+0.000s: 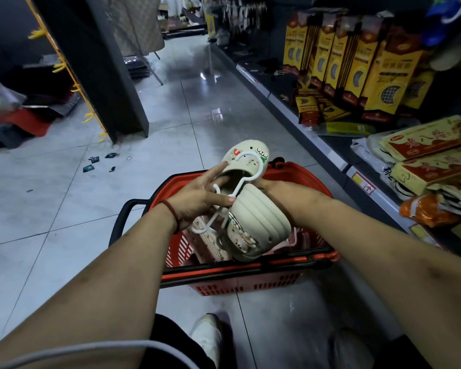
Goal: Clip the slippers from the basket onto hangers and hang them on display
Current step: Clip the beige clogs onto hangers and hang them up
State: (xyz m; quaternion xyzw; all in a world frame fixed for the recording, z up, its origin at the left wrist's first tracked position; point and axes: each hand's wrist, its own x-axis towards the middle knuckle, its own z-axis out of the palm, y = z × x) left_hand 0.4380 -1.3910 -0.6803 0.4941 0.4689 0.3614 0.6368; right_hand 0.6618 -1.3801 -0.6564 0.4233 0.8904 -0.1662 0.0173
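Observation:
Above a red shopping basket on the floor I hold two cream clog slippers with small charms. One slipper points away from me, toe up. The other slipper hangs sole-up, toe toward the basket. A white plastic hanger lies across both, its hook over the far slipper. My left hand pinches the hanger and touches the far slipper's opening with its fingers. My right hand is mostly hidden behind the near slipper and grips it from the right. More slippers, pinkish, lie in the basket.
Right of the aisle a dark shelf carries yellow boxes and flat packets. At the left stands a dark rack with yellow hooks. Small scraps lie on the tiled floor. My shoes are below the basket.

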